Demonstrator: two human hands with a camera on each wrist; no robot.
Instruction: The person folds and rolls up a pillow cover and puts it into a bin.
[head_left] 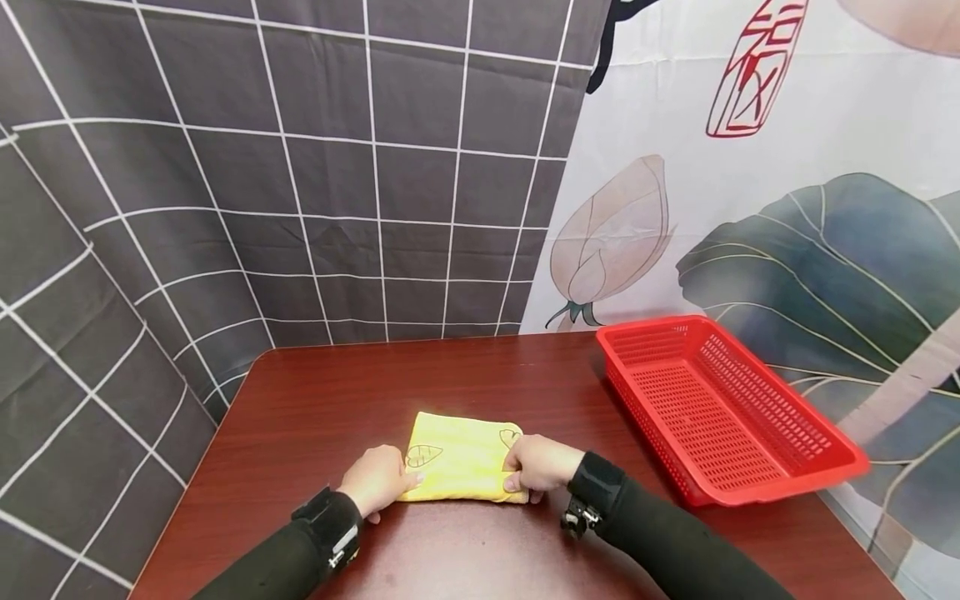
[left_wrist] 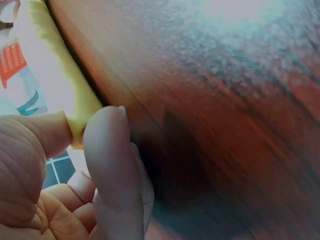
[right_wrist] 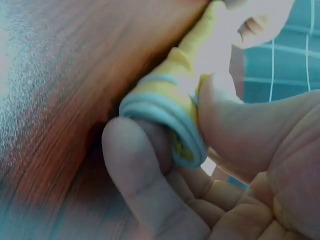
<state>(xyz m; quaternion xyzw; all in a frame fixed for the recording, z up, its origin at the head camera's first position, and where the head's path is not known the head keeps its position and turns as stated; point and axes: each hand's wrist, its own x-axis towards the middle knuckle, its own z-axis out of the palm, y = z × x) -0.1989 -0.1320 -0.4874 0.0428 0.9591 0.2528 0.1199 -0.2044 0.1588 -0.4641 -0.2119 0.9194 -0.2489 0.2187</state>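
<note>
A folded yellow towel (head_left: pixel 459 457) with stitched leaf-like outlines lies near the middle of the table. Its near left corner is pinched between the thumb and fingers of my left hand (head_left: pixel 377 481). At the near right corner my right hand (head_left: pixel 542 463) pinches the layers, thumb on top and fingers below. In the right wrist view, the folded end of the towel (right_wrist: pixel 165 107) shows several stacked layers with a pale blue-white edging. The left wrist view has the towel's near edge (left_wrist: pixel 75 85) running away from the left thumb.
A red plastic basket (head_left: pixel 705 425) with perforated walls stands on the right side of the brown wooden table (head_left: pixel 315 400). Behind the table hang a grey cloth with a white grid (head_left: pixel 322 175) and a white cloth with painted flowers (head_left: pixel 622 242).
</note>
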